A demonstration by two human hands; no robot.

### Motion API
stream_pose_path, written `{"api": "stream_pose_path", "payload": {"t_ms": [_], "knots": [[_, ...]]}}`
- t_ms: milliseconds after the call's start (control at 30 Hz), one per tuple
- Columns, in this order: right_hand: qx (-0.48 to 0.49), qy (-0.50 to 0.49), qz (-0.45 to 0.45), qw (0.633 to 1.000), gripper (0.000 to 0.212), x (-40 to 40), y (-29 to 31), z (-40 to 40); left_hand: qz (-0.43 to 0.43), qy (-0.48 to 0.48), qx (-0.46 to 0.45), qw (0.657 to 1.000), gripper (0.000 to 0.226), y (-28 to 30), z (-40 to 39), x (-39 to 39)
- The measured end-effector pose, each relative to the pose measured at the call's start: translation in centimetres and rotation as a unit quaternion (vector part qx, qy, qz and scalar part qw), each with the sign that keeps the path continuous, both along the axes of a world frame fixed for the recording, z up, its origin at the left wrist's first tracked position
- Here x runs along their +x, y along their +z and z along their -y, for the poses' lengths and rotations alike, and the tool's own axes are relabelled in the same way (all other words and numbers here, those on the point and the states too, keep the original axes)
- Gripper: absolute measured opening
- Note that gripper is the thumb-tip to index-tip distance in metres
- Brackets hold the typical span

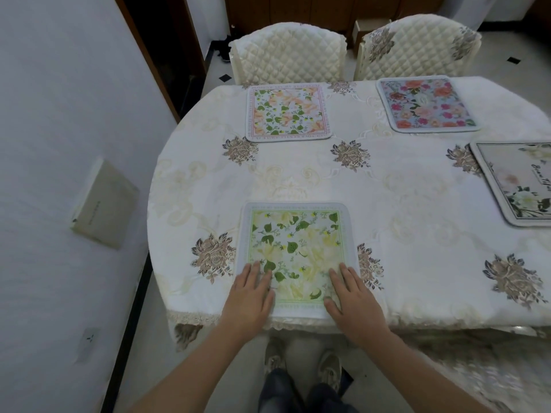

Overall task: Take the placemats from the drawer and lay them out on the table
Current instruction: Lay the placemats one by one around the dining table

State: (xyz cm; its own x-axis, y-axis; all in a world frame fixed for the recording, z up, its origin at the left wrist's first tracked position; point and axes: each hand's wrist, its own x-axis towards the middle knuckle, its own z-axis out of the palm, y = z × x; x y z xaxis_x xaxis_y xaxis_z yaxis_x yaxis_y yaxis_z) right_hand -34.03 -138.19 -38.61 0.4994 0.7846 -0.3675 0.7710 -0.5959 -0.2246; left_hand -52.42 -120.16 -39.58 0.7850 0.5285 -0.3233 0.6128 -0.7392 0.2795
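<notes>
Head camera looks down on a table [417,204] covered with a cream cloth that has brown flower patterns. Four placemats lie on it. The green placemat [298,248], with green leaves and pale yellow flowers, is at the near edge of the table, directly in front of the person. Both hands rest flat on its near part, palms down. The left hand [249,296] lies on the near left corner, with its fingers straight and close together, gripping nothing. The right hand [353,296] lies on the near right corner, with its fingers also stretched out and only a little apart, the thumb pointing inward, and it also grips nothing. At the far side of the table, the orange placemat [287,113] lies in front of the left chair [287,52], and the pink placemat [428,104] lies in front of the right chair [420,44]. A white placemat [518,180] with some dark writing is at the right side, partly cut by the frame edge. All four mats are well apart from each other. Below the table edge the person's shoes [301,365] stand on the floor.
</notes>
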Motion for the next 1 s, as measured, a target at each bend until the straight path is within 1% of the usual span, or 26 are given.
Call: {"api": "stream_pose_path", "payload": {"t_ms": [200,233,300,367,533,600,700,800,1000], "knots": [[-0.005,-0.012,-0.010,1.000,0.084,-2.2,0.6,1.6,-0.003,0.009,-0.012,1.000,0.074,0.9,2.5,-1.4],[-0.003,-0.020,-0.015,1.000,0.081,-2.3,0.9,1.6,-0.004,0.015,-0.014,1.000,0.070,1.0,2.6,-1.4],[0.000,-0.037,-0.025,0.999,0.068,-2.6,1.3,1.2,-0.016,0.022,-0.012,1.000,0.056,1.5,2.5,-1.0],[0.010,-0.035,-0.034,0.999,0.060,-3.2,1.5,0.7,-0.023,0.023,-0.015,0.999,0.047,2.0,2.8,-0.4],[0.045,0.027,-0.044,0.998,0.058,-6.5,1.6,-0.6,-0.031,-0.005,-0.020,0.999,0.044,2.3,5.3,0.0],[0.033,0.050,-0.039,0.997,0.061,-7.8,1.0,-0.5,-0.044,-0.014,-0.015,0.999,0.047,2.0,6.3,-0.5],[-0.006,0.055,-0.025,0.998,0.074,-8.6,0.1,0.4,-0.061,-0.035,-0.002,0.998,0.054,1.6,7.3,-1.6],[0.001,0.078,-0.003,0.997,0.071,-8.5,0.1,1.7,-0.055,-0.051,0.015,0.997,0.055,1.7,7.5,-2.9],[0.014,0.040,0.008,0.999,0.066,-7.1,0.5,3.8,0.002,-0.019,0.010,1.000,0.049,1.9,6.9,-4.5]]}}
